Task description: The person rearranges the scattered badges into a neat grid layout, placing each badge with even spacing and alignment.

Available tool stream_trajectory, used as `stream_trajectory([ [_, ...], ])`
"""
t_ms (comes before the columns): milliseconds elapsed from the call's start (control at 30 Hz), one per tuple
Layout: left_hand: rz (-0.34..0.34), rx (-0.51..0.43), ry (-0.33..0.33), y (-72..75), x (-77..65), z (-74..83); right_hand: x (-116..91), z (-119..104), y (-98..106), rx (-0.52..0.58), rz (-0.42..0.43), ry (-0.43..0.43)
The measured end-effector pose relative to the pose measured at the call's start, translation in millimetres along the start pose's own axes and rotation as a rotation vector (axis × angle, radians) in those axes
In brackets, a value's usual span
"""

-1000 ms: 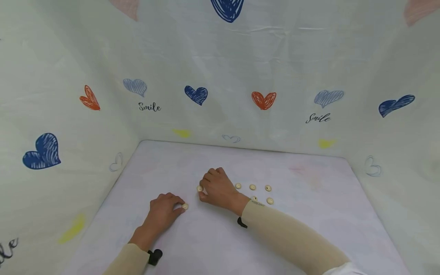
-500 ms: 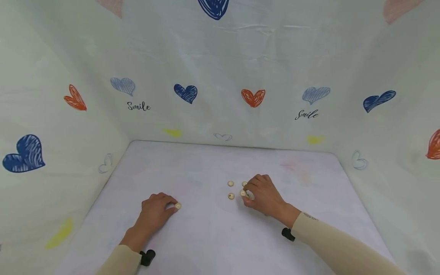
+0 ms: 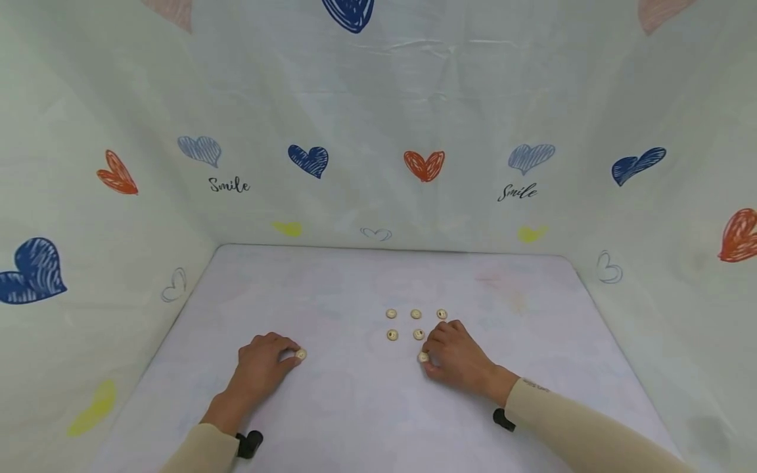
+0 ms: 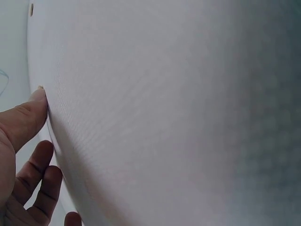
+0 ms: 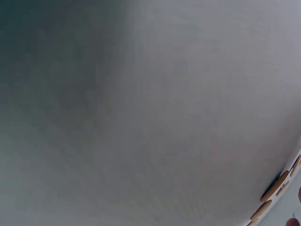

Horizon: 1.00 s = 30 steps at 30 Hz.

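Note:
My left hand (image 3: 266, 361) rests on the table and pinches a small round wooden disc (image 3: 301, 354) between thumb and forefinger. In the left wrist view, a sliver of that disc (image 4: 41, 87) shows at the thumb tip. To the right, my right hand (image 3: 458, 358) holds another wooden disc (image 3: 423, 357) at its fingertips, at or just over the table. Beyond this hand lie more discs: a far row with a left disc (image 3: 391, 314), a middle one (image 3: 416, 314) and a right one (image 3: 441, 314), then a nearer pair (image 3: 392, 335). The hand may hide others.
A pale cloth covers the table (image 3: 355, 414). White sheeting (image 3: 367, 98) printed with hearts and "Smile" rises behind it and at both sides. Dark wrist cameras sit under the left (image 3: 250, 444) and right (image 3: 504, 419) forearms. Edge-on discs (image 5: 275, 186) appear in the right wrist view.
My right hand has moved right from near the left hand, then slightly nearer, with a disc at its fingertips. The left hand keeps its disc. The head view has shifted a little to the right.

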<state>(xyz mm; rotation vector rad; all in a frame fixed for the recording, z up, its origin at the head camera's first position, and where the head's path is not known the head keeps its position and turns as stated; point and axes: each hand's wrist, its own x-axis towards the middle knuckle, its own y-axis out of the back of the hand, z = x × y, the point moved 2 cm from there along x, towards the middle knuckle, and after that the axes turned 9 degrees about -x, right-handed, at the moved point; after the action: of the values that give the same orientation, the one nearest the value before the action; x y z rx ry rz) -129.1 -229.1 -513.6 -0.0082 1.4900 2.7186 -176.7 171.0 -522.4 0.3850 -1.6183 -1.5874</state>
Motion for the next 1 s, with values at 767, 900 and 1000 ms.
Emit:
stream_trajectory([
  [767, -0.018, 0.013, 0.047, 0.4, 3.0, 6.4, -5.7, 3.0, -1.8, 0.022, -0.027, 0.028],
  [900, -0.023, 0.014, 0.046, 1.3, 2.4, 7.8, -5.7, 2.8, -0.9, 0.027, -0.025, 0.035],
  [1000, -0.023, 0.028, 0.033, 0.8, 2.7, 8.0, -5.4, 2.7, -1.1, 0.016, -0.03, 0.034],
])
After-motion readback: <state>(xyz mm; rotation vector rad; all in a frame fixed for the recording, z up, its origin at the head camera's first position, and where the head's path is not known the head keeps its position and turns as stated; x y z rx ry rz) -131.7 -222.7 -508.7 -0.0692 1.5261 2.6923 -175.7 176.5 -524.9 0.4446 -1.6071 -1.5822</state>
